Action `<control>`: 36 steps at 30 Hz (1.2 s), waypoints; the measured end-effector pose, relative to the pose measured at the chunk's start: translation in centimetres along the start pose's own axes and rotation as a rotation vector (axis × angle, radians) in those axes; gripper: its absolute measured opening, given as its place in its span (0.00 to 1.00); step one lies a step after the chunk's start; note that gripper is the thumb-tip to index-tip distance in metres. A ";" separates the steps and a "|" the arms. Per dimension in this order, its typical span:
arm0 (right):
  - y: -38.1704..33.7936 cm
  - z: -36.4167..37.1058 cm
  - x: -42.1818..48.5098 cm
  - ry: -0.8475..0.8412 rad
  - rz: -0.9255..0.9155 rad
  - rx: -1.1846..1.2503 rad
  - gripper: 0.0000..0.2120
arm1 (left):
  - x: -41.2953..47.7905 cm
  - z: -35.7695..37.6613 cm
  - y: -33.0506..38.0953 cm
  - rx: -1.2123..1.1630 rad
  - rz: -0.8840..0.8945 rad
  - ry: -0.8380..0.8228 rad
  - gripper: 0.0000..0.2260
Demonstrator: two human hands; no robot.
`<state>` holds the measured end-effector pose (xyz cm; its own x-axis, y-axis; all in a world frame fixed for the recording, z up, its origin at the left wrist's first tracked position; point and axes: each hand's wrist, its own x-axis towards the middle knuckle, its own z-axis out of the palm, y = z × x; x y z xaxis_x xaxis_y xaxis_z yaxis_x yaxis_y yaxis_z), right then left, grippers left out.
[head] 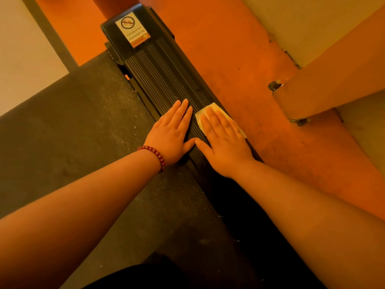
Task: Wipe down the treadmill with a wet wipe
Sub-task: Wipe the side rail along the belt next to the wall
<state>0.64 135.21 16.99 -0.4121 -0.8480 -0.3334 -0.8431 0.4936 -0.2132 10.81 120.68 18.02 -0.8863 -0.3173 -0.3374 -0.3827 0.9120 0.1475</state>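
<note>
The treadmill's black ribbed side rail point(164, 69) runs from the upper middle toward me, beside the dark running belt point(83, 130). My right hand point(224, 138) lies flat with straight fingers on a white wet wipe point(214, 107), pressing it onto the rail's right edge. The wipe shows past my fingertips and along the hand's right side. My left hand point(173, 132) rests flat on the rail just left of it, fingers straight, thumbs nearly touching. A red bead bracelet point(155, 154) circles my left wrist.
A warning sticker point(133, 28) sits on the rail's far end cap. Orange floor point(239, 59) lies to the right of the treadmill. A pale wall or post base point(325, 86) with small metal fittings stands at the right. My dark clothing shows at the bottom.
</note>
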 end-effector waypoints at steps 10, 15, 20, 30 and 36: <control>-0.1 1.2 -4.0 -0.059 -0.055 -0.028 0.34 | 0.1 0.0 -2.0 0.029 0.107 -0.011 0.33; -0.9 0.4 -0.9 -0.044 -0.061 -0.033 0.33 | 0.0 -0.3 -3.7 0.046 0.201 0.004 0.31; -0.9 2.6 -6.4 -0.022 -0.103 -0.048 0.33 | -0.5 0.5 -4.9 0.061 0.232 0.013 0.30; -2.5 1.8 -3.9 -0.062 -0.181 -0.064 0.33 | -0.4 0.5 -5.0 0.054 0.217 -0.015 0.29; -2.7 2.6 -6.1 -0.061 -0.141 -0.066 0.33 | -0.5 0.6 -4.5 0.005 0.193 0.057 0.27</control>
<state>6.29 139.59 17.22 -0.2683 -0.8934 -0.3602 -0.9126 0.3555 -0.2020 13.18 116.88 16.98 -0.9565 -0.1504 -0.2501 -0.2031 0.9585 0.2002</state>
